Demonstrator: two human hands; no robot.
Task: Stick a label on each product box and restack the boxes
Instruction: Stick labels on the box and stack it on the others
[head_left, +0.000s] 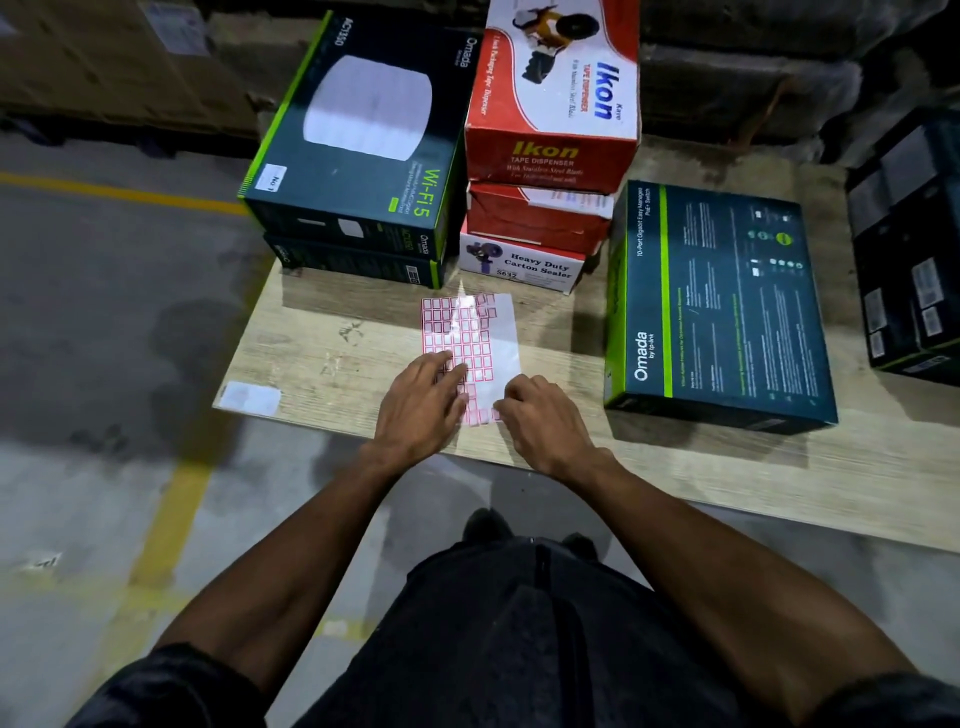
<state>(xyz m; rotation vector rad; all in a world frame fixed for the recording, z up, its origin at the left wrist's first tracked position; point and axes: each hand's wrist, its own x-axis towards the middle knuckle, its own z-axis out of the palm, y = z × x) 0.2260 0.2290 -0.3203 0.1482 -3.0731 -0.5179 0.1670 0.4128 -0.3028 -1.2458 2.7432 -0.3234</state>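
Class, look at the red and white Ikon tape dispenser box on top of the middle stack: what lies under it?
Under the red and white Ikon box sits another red box, then a white "Heavy Duty Carton Sealer" box. Their tops are covered.

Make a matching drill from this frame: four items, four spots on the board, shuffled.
Things:
1. red-bordered label sheet
2. dark Wi-Fi 5 box
3. red and white Ikon tape dispenser box
4. dark Omada switch box

Places:
A. top of middle stack
B. alone, right side
C. under both hands
D. top of left stack

Pairs: 1-C, 2-D, 3-A, 4-B
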